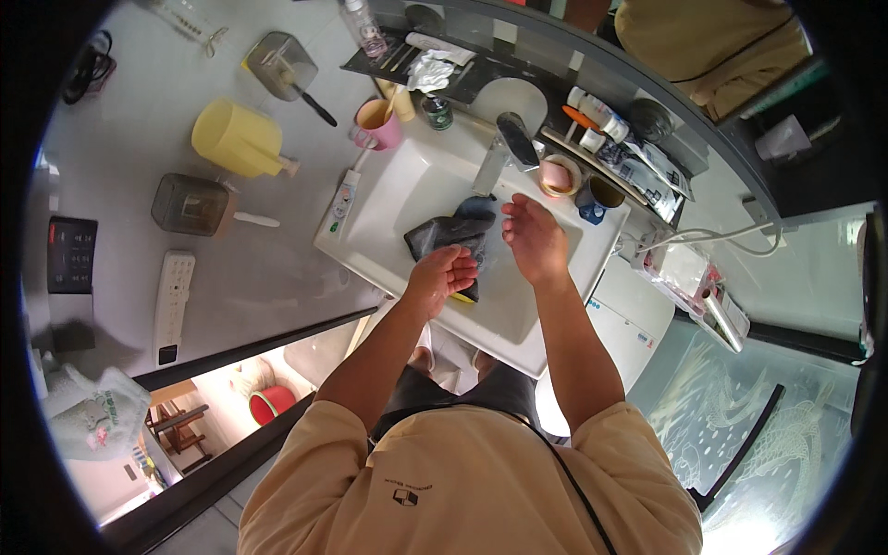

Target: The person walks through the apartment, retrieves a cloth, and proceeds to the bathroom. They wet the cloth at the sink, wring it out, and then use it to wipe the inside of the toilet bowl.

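My left hand (442, 277) is held over the white sink basin (430, 166), palm turned inward, fingers slightly curled, with nothing in it. Below and beside it lies a dark grey wet cloth (451, 236) with a yellow patch at its lower end. To the right, my right hand (533, 232) hovers over the basin with loosely bent fingers and holds nothing. The metal faucet (517, 142) stands at the back of the sink, above both hands in the picture. Whether water is running cannot be told.
A pink mug (378, 123), a green-labelled jar (437, 112), a toothpaste tube (345, 198), a soap dish (558, 175) and a dark blue cup (598, 199) stand on the sink's rim. A black shelf (381, 64) holds bottles and crumpled tissue. A white washing machine (635, 305) is at the right.
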Demonstrator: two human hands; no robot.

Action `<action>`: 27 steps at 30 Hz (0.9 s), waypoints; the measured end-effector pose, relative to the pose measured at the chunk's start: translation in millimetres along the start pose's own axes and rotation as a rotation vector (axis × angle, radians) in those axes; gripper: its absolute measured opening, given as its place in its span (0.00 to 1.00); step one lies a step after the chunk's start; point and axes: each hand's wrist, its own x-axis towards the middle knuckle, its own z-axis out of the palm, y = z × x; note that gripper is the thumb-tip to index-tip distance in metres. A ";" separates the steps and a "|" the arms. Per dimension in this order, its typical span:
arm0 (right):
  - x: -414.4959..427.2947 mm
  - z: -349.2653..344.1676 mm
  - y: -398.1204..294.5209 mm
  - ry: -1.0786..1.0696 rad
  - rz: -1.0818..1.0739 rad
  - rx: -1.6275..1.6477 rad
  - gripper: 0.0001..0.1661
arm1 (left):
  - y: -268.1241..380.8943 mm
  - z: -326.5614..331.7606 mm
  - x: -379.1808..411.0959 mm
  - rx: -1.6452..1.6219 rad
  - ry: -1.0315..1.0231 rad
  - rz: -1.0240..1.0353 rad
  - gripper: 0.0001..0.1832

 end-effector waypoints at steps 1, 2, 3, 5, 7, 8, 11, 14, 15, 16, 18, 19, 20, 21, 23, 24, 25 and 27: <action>-3.1 2.2 1.8 -0.007 0.024 0.019 0.19 | -0.7 -1.6 -1.8 -0.031 -0.006 0.005 0.16; -5.8 4.9 2.6 0.025 0.003 -0.020 0.19 | -0.9 -3.9 -3.6 -0.059 -0.009 0.000 0.16; -6.7 8.5 1.5 0.051 -0.018 -0.057 0.19 | -0.1 -7.0 -4.6 -0.086 -0.015 0.005 0.16; -4.8 18.4 -5.5 0.055 -0.070 -0.133 0.20 | 2.0 -16.6 -7.2 0.011 -0.007 0.047 0.16; 6.0 32.2 -20.7 0.061 -0.137 -0.214 0.20 | 3.7 -29.0 -10.1 0.073 -0.007 0.064 0.16; 11.2 39.3 -26.9 0.013 -0.159 -0.258 0.19 | 5.5 -35.9 -10.3 0.082 -0.010 0.067 0.16; 19.0 48.0 -28.0 -0.123 -0.312 -0.271 0.16 | 9.3 -53.0 -6.6 0.095 -0.010 0.076 0.16; 19.9 31.1 0.3 0.071 -0.286 -0.264 0.14 | 13.5 -62.4 2.1 0.095 -0.013 0.075 0.15; 22.8 20.8 14.8 0.131 -0.283 -0.253 0.14 | 14.6 -63.5 6.1 0.103 -0.005 0.062 0.15; 29.1 9.4 28.7 0.206 -0.166 -0.241 0.11 | 16.0 -63.3 11.7 0.094 -0.018 0.068 0.13; 53.2 -10.4 53.2 0.149 -0.002 -0.070 0.11 | 17.8 -60.6 24.5 0.102 -0.008 0.047 0.11; 70.0 -16.3 63.2 0.165 0.082 0.010 0.11 | 19.9 -58.5 33.5 0.110 -0.025 0.044 0.11; 86.4 -20.8 71.5 0.109 0.104 0.060 0.12 | 20.9 -55.9 42.2 0.127 -0.030 0.038 0.11; 104.9 -21.8 78.9 0.061 0.127 0.112 0.13 | 23.8 -53.1 52.8 0.147 -0.031 0.039 0.11; 133.3 -21.3 89.0 -0.063 0.201 0.102 0.15 | 28.4 -44.4 74.5 0.189 -0.055 0.057 0.12; 145.7 -18.2 91.9 -0.143 0.252 0.037 0.16 | 33.5 -39.4 87.5 0.215 -0.078 0.083 0.13; 153.4 -14.1 96.4 -0.171 0.298 -0.053 0.17 | 41.1 -34.6 102.3 0.321 -0.112 0.174 0.14; 153.5 -7.4 106.7 -0.105 0.275 -0.154 0.22 | 57.0 -23.0 129.6 0.556 -0.190 0.350 0.15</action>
